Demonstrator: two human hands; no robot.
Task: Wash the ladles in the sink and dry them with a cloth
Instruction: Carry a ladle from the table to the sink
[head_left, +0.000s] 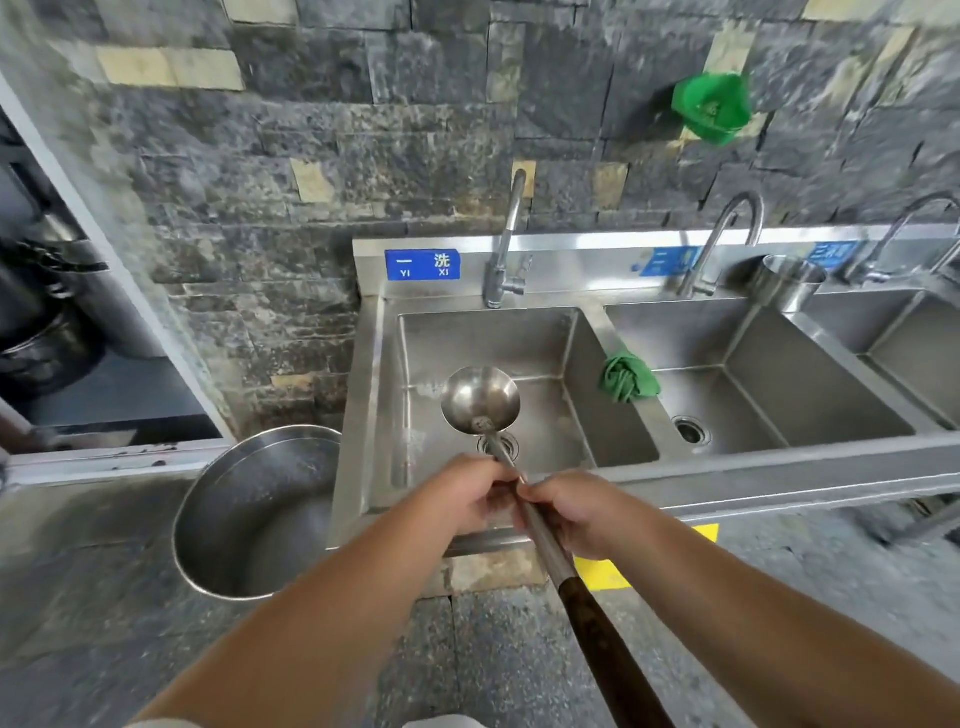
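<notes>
A long steel ladle (480, 397) with a dark wooden handle is held over the left basin of the steel sink (566, 332), its bowl facing up above the drain. My left hand (467, 493) and my right hand (576, 512) both grip its metal shaft, side by side near the sink's front rim. A crumpled green cloth (628, 376) lies on the divider between the left and middle basins. The left tap (506, 244) stands behind the basin; no water runs from it.
A large steel pot (260, 512) stands on the floor to the left of the sink. Two more basins with taps extend to the right, with a steel cup (789, 280) on the ledge. A green object (711, 106) hangs on the stone wall.
</notes>
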